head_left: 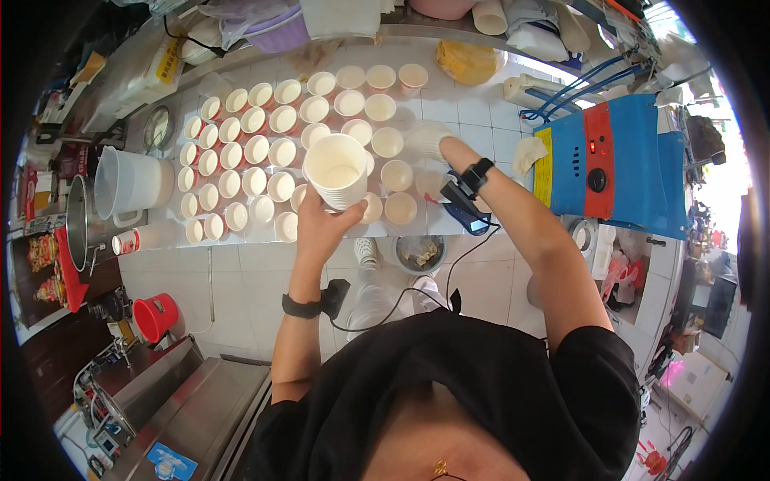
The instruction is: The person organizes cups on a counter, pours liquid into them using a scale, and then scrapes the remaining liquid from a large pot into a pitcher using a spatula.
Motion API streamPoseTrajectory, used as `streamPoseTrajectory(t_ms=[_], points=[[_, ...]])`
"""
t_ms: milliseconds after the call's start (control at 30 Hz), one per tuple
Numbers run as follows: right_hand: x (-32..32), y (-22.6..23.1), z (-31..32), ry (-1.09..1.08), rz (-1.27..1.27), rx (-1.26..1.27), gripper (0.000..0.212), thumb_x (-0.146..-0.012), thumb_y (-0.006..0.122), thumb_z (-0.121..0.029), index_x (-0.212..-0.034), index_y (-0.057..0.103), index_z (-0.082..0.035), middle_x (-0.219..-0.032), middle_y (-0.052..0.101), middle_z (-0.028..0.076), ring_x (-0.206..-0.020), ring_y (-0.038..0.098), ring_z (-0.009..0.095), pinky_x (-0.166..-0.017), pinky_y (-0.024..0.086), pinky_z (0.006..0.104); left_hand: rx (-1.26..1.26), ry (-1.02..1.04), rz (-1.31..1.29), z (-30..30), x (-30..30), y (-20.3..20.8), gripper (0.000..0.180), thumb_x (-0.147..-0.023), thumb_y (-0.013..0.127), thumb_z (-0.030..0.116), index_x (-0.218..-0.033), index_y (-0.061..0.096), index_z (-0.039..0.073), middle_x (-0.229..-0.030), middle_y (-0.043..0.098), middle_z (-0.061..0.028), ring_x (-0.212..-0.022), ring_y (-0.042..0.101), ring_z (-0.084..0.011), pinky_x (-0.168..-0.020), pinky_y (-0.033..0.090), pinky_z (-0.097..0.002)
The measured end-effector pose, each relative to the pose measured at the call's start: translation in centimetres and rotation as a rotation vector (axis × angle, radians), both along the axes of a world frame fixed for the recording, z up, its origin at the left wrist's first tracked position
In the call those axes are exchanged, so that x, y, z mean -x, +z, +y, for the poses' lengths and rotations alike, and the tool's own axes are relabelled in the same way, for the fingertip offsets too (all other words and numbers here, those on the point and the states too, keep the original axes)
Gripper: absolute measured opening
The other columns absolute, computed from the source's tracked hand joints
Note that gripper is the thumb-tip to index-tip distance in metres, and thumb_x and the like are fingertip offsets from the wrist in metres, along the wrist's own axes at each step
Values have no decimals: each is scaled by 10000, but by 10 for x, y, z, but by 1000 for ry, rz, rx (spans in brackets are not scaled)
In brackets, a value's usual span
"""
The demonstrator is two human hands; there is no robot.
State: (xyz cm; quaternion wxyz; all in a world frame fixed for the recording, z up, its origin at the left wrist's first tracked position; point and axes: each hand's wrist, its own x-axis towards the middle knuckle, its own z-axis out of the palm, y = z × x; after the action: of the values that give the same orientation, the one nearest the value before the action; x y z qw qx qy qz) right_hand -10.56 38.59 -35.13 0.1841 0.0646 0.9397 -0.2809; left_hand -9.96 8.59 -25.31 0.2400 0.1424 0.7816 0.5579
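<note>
My left hand (322,224) is closed around a stack of nested white paper cups (337,164), held tilted above the table's near side. Beneath and around it, many paper cups (255,150) with red on their sides stand upright in rows. My right hand (427,143), in what looks like a whitish glove, is stretched over the table beside the rightmost cups. Blur hides its fingers, so I cannot make out a grip. Near its wrist, a small dark scale (469,215) with a lit display sits at the table's edge.
A blue machine with a red panel (598,156) stands at the right. A clear plastic jug (132,184) and a lying cup (128,240) are at the left. Below the table's edge are a bin (419,255) and a red bucket (155,316). A cable hangs between my wrists.
</note>
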Motion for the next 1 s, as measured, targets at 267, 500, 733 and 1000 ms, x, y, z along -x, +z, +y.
streamPoseTrajectory(t_ms=[267, 500, 733, 1000], points=[[-51, 184, -39, -112, 40, 753, 516, -924, 599, -457, -1239, 672, -55, -1162, 704, 211, -1055, 668, 333, -903, 527, 403, 23, -25, 342, 33, -11, 6, 709, -657, 840, 132, -1318, 592, 70, -1168, 663, -145, -1034, 679, -315, -850, 559, -419], [-63, 181, -26, -121, 179, 211, 397, -876, 582, -278, -1168, 716, -45, -1049, 735, 179, -929, 677, 326, -863, 532, 400, 105, -86, 453, 54, -10, 17, 725, -647, 836, 130, -1325, 581, 100, -1151, 667, -144, -1000, 687, -341, -844, 562, -425], [-69, 205, 18, -172, 263, 352, 394, -856, 544, -235, -1138, 710, -15, -922, 725, 179, -808, 680, 299, -780, 534, 380, 19, -22, 413, 49, -2, -8, 715, -647, 848, 156, -1311, 598, 78, -1163, 669, -153, -1015, 668, -358, -848, 550, -436], [-8, 103, 115, -18, 293, -684, 338, -898, 550, -245, -1076, 749, -36, -1034, 739, 217, -932, 709, 386, -829, 554, 450, -12, 58, 256, 22, 4, -7, 723, -668, 847, 171, -1334, 593, 51, -1161, 706, -145, -1059, 688, -318, -882, 551, -409]])
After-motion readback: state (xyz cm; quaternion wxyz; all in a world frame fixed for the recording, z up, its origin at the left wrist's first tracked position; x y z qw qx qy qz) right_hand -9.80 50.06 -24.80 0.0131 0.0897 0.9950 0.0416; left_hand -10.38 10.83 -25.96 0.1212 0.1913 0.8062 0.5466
